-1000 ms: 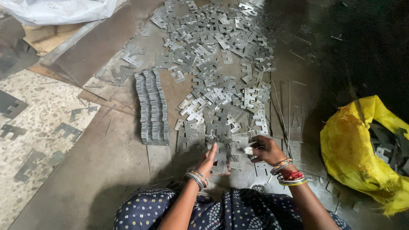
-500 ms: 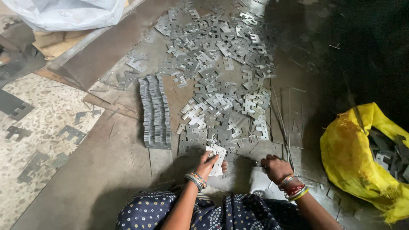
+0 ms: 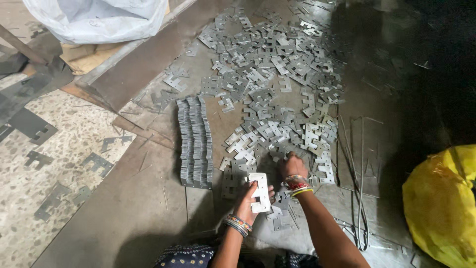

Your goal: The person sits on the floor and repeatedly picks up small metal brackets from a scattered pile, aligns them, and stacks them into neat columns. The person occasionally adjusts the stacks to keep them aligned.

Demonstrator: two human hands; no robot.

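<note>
A seated worker's left hand (image 3: 250,198) holds a small stack of notched metal plates (image 3: 260,192) upright just above the floor, fingers closed around the lower edges, thumb against the face. The right hand (image 3: 292,166) reaches into the near edge of a loose heap of stamped plates (image 3: 277,89) spread over the steel floor sheet (image 3: 124,218); its fingers curl down onto the pieces, though whether they have gripped one cannot be told.

The plates look thin, stiff and flat, light singly but weighty once stacked. Their cut-out notches and punched edges are likely sharp, and bare metal faces would slide against each other, so a pinch across the long edges, clear of the notches, appears the safest hold. A tidy row of stacked plates (image 3: 195,144) lies on edge just left of the hands. A yellow sack (image 3: 441,208) sits well apart at the right, a white plastic bag (image 3: 99,17) at the upper left.
</note>
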